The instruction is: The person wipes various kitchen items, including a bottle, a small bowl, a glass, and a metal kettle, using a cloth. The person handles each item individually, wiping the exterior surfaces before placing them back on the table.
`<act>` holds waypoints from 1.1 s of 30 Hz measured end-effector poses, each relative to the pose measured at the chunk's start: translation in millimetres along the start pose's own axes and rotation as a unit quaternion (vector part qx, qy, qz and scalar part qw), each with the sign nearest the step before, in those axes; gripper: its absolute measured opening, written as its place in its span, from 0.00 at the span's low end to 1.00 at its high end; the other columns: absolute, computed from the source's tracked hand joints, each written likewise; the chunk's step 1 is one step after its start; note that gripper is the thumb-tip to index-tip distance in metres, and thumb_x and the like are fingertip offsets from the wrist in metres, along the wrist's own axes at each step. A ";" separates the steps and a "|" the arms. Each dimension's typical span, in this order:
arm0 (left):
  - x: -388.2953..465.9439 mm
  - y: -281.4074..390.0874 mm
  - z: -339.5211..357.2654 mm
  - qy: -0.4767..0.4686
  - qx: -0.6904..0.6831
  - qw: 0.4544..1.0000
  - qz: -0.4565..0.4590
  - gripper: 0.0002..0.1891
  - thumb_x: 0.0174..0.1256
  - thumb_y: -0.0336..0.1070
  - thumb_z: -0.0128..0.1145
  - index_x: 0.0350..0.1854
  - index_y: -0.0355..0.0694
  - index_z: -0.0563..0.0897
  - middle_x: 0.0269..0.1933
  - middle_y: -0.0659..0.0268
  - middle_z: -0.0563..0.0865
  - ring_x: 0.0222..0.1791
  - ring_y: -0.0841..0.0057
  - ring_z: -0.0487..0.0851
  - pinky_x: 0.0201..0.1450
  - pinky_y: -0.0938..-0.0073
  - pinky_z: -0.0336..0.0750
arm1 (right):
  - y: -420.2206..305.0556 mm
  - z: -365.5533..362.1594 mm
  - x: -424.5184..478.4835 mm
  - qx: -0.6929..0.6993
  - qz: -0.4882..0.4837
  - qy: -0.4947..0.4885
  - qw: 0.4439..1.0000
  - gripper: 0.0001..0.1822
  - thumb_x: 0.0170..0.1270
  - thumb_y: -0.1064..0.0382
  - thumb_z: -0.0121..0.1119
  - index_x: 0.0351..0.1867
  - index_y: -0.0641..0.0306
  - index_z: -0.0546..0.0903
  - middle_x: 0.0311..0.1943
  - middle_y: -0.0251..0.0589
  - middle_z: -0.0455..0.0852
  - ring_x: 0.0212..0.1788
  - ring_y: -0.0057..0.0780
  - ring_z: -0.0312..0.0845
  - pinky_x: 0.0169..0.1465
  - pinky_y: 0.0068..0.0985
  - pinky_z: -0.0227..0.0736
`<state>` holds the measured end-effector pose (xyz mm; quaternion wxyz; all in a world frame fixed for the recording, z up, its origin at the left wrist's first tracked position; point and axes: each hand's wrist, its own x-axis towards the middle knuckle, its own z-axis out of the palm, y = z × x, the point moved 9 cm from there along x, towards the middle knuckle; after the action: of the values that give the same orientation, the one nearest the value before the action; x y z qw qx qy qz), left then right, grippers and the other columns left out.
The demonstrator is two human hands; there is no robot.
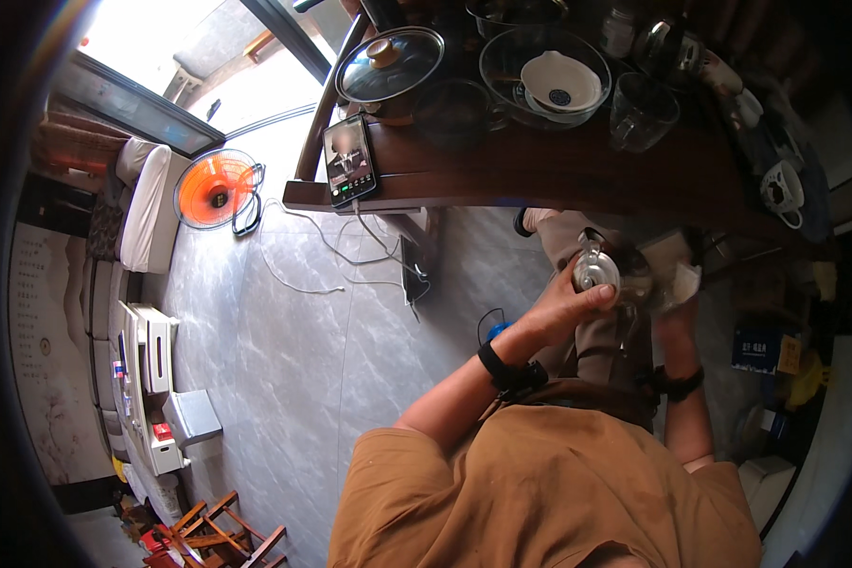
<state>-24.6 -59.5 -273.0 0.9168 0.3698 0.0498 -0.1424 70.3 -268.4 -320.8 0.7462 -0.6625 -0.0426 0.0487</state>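
Observation:
My left hand [564, 302] grips a small glass teapot with a shiny metal lid [596, 275], its thumb lying over the lid's edge. The pot is held above my lap, below the table's front edge. Just right of it, my right hand [676, 326] is blurred, with a pale cloth or tissue [684, 282] at its fingers. Shadow and blur hide how that cloth meets the pot.
The dark wooden table [511, 167] bears a glass lid [390, 64], a clear bowl with a white bowl [564, 82] inside, a glass mug [642, 113], a patterned cup [782, 190] and a charging phone [350, 160]. Cables [326, 248] trail across the floor near an orange fan [216, 188].

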 end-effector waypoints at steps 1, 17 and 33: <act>-0.5 -0.4 0.6 0.004 -0.015 1.000 -0.008 0.52 0.53 0.51 0.78 0.76 0.47 0.57 0.57 0.66 0.73 0.56 0.72 0.77 0.59 0.60 0.80 | 11.5 -18.0 8.2 0.093 0.039 0.048 0.994 0.27 0.80 0.50 0.46 0.72 0.63 0.66 0.67 0.39 0.73 0.67 0.32 0.70 0.68 0.33 0.68; 2.8 6.4 11.9 0.024 0.272 0.959 0.074 0.54 0.48 0.47 0.81 0.73 0.30 0.60 0.63 0.54 0.78 0.63 0.68 0.76 0.67 0.69 0.70 | -51.7 81.6 -6.1 -0.157 -0.096 -0.178 0.967 0.18 0.79 0.57 0.46 0.56 0.69 0.79 0.54 0.44 0.82 0.57 0.34 0.76 0.62 0.28 0.67; 11.5 11.6 39.8 -0.097 0.398 0.900 0.148 0.56 0.48 0.45 0.81 0.74 0.33 0.55 0.68 0.47 0.69 0.72 0.59 0.68 0.73 0.63 0.64 | -78.8 92.2 2.2 -0.144 -0.016 -0.253 0.956 0.22 0.79 0.49 0.51 0.55 0.68 0.79 0.47 0.36 0.84 0.48 0.22 0.77 0.53 0.23 0.72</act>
<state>-10.7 -81.7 -238.8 0.7037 0.6914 -0.1559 -0.0487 61.9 -186.6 -231.7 0.6084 -0.7281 -0.2473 0.1964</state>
